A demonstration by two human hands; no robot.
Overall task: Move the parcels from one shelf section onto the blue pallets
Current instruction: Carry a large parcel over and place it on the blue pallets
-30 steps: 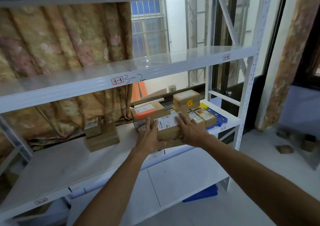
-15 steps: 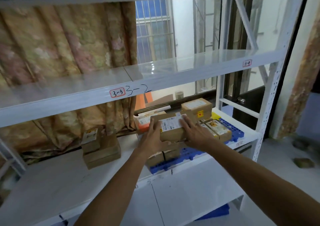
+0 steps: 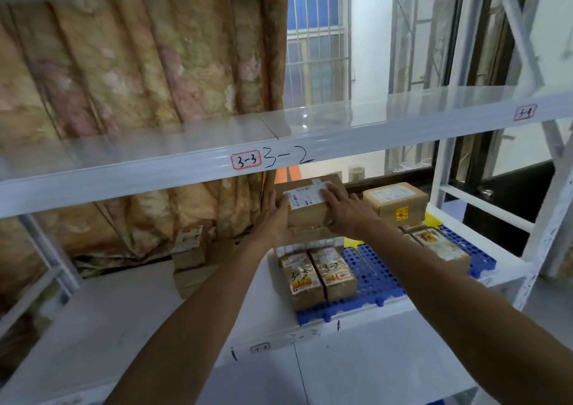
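A brown cardboard parcel (image 3: 305,207) with a white label is held between both my hands, over other parcels at the back of the blue pallet (image 3: 376,276). My left hand (image 3: 274,220) grips its left side and my right hand (image 3: 344,209) lies over its top right. Two taped parcels (image 3: 317,276) lie side by side at the pallet's front left. Another brown parcel (image 3: 395,203) sits stacked at the back right, and a flat one (image 3: 440,245) lies on the pallet's right part.
A small stack of parcels (image 3: 190,254) stands on the bare white shelf (image 3: 124,314) to the left of the pallet. The shelf above (image 3: 341,138) hangs low over the parcels. White uprights (image 3: 548,224) frame the right side. A floral curtain (image 3: 124,72) hangs behind.
Both hands have carried the labelled parcel further back and up over the stack on the pallet. The camera has moved closer and more of the pallet's front shows.
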